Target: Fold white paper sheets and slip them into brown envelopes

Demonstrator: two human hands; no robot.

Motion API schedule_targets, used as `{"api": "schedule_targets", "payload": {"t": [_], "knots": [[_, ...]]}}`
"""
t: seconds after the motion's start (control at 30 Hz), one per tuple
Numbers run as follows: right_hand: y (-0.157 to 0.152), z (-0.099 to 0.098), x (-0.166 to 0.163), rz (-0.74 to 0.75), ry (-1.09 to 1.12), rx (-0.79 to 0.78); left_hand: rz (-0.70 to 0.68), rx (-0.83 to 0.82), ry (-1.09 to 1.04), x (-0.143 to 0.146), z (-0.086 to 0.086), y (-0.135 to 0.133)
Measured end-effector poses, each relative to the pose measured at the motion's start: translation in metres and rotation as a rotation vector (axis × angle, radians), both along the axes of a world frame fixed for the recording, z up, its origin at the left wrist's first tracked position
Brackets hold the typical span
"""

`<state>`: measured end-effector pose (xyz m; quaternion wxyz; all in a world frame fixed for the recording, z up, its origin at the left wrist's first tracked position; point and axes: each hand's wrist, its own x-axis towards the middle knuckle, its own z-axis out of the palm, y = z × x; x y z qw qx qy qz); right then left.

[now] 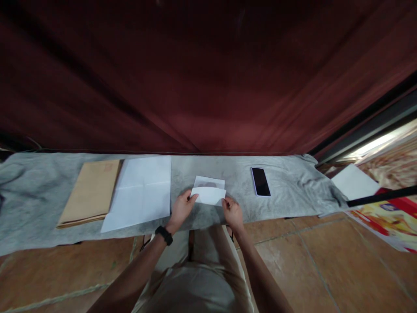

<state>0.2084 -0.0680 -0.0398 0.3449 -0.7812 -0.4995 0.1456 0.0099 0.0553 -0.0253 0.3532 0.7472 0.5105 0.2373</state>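
Paper slip (209, 198), small and white, lies between the person's two hands at the middle of the near part of the table, above a grey cloth (221, 165). The left hand (183, 208) is clamped on its left end, thumb on top; the right hand (233, 211) is closed on its right end, thumb and fingers together at the edge. Just beyond the slip shows a white flap (210, 179) with a greyish patch; whether the two are one folded piece or separate pieces, I cannot tell. A black watch (163, 235) circles the left wrist.

To the left of the hands, a large white sheet (141, 189) with a crease across it lies flat on the cloth. Left of that is a brown envelope (89, 191), close against the sheet. To the right of the hands, well apart from the slip, rests a phone (261, 181) with a dark screen and a pale purple edge.

A dark red curtain (208, 108) hangs along the far side. Near and below are brown floor tiles (286, 265). Past the right end of the table are a white panel (355, 182) and a red and yellow box (391, 217), with a black bar (381, 196) crossing in front.
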Motion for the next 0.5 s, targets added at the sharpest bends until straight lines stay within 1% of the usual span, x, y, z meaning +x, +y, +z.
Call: {"api": "schedule_targets", "payload": {"t": [0.1, 0.2, 0.37, 0.5], "knots": [[0.008, 0.006, -0.001, -0.055, -0.029, -0.076, 0.012, 0.013, 0.046, 0.011, 0.004, 0.008], [0.014, 0.01, -0.002, -0.095, -0.081, -0.141, 0.03, 0.035, 0.138, 0.017, 0.006, 0.014], [0.023, 0.016, -0.003, -0.154, -0.205, -0.236, 0.03, 0.04, 0.285, 0.025, 0.009, 0.019], [0.029, 0.022, -0.002, -0.177, -0.248, -0.303, 0.035, 0.021, 0.359, 0.031, 0.015, 0.021]]}}
